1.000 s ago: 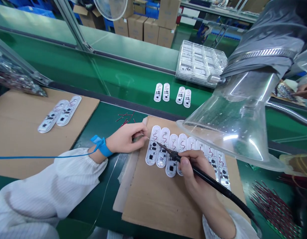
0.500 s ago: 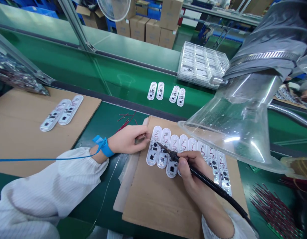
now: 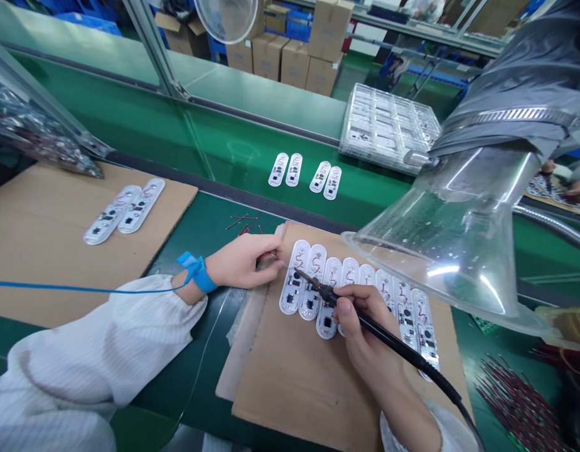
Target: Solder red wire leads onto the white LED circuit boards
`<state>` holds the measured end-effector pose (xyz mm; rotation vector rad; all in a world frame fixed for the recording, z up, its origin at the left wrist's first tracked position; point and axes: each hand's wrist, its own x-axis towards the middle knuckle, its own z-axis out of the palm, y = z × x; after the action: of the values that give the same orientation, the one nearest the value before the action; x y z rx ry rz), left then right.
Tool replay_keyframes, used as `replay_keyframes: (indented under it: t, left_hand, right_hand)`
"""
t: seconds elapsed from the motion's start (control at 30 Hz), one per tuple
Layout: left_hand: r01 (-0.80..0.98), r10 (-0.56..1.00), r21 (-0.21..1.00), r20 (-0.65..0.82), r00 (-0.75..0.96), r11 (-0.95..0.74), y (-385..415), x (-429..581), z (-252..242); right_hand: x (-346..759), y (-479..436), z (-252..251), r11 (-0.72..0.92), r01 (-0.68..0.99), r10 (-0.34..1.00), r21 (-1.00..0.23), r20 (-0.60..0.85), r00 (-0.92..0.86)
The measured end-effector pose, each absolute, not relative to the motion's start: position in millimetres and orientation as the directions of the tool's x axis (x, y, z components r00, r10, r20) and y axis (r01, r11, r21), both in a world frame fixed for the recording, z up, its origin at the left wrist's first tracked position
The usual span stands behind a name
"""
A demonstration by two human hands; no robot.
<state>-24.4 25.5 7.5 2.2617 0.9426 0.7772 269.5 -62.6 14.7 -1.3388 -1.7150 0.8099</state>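
My right hand grips a black soldering iron like a pen, its tip resting at the top of a white oblong circuit board. That board stands in a tight row of several similar boards with red squiggled traces, lying on a cardboard sheet. My left hand pinches a thin solder wire, whose end nears the iron's tip. The fingers of my right hand hide part of the boards. A blue wrist strap circles my left wrist.
A transparent fume hood hangs over the right of the boards. Short red wires lie on the green bench, and a bundle sits lower right. Other boards lie on cardboard and the belt. A co-worker's hand shows far right.
The whole view has drifted slightly as my head moved, with the far boards and tray shifting left. Both hands and the iron's tip stay at about the same place on the boards.
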Motion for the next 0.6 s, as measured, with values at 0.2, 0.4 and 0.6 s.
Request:
replay_keyframes:
  t: [0.2, 0.4, 0.6]
  left_hand:
    - [0.463, 0.772, 0.68, 0.249, 0.584, -0.569, 26.5, -21.9, 5.5]
    - [0.521, 0.766, 0.602, 0.26, 0.588, -0.605, 30.7, -32.2, 18.0]
    - [0.823, 0.967, 0.546, 0.253, 0.019, -0.159, 84.5, -81.3, 38.0]
  right_hand:
    - [269.8, -62.6, 12.6, 0.223, 0.469, 0.974, -0.854, 0.18, -0.134]
    - [267.5, -61.6, 20.4, 0.264, 0.525, 0.965, -0.809, 0.216, -0.151]
    - [266.8, -60.4, 19.7, 0.242, 0.548, 0.97, -0.801, 0.181, -0.162]
